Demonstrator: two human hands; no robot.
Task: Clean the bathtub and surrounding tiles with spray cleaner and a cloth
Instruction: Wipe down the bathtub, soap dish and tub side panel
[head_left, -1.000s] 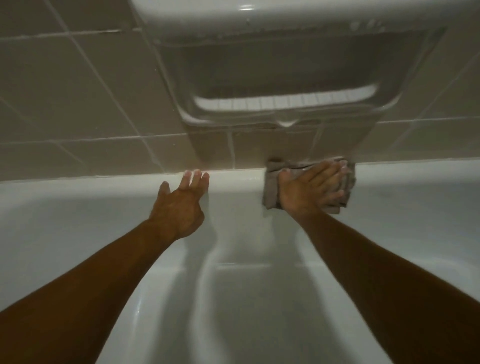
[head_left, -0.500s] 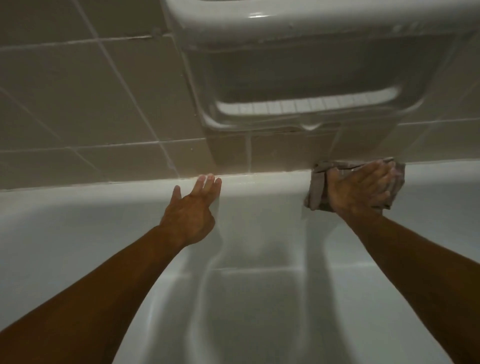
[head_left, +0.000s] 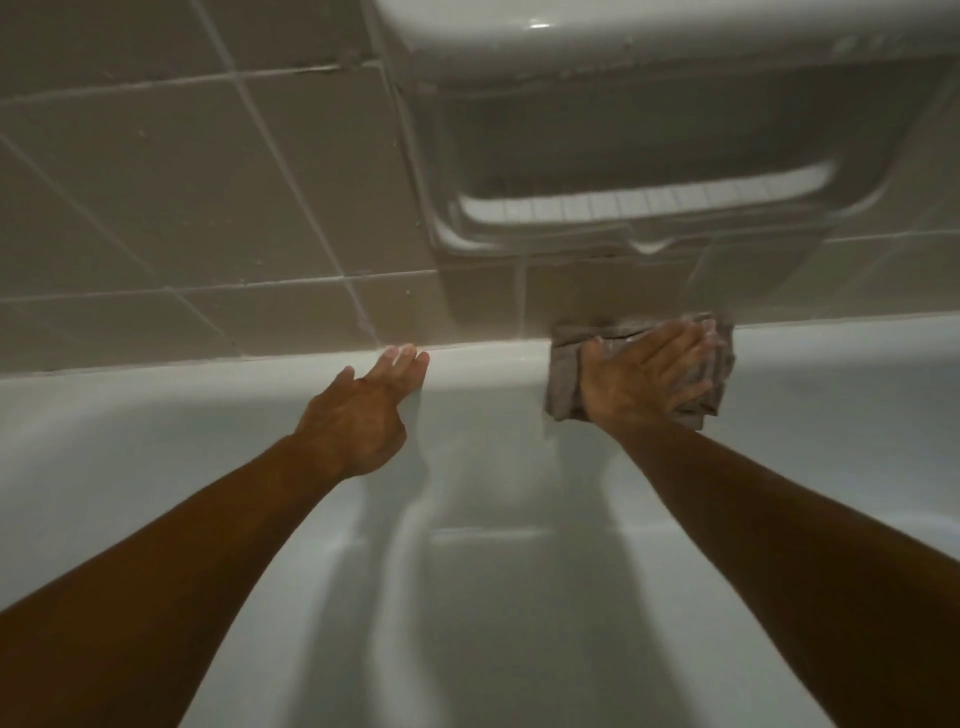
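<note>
White bathtub (head_left: 156, 415) below grey tiles (head_left: 156, 182); broad bare inner wall between the arms. Soap niche (head_left: 639, 208) above. Cloth (head_left: 563, 379) on far rim, under flat right hand (head_left: 644, 379). Left hand (head_left: 358, 415) spread, fingertips touching rim.

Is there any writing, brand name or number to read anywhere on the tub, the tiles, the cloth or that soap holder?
None: no text shows on the white bathtub, beige wall tiles, grey folded cloth or white ceramic soap dish.
</note>
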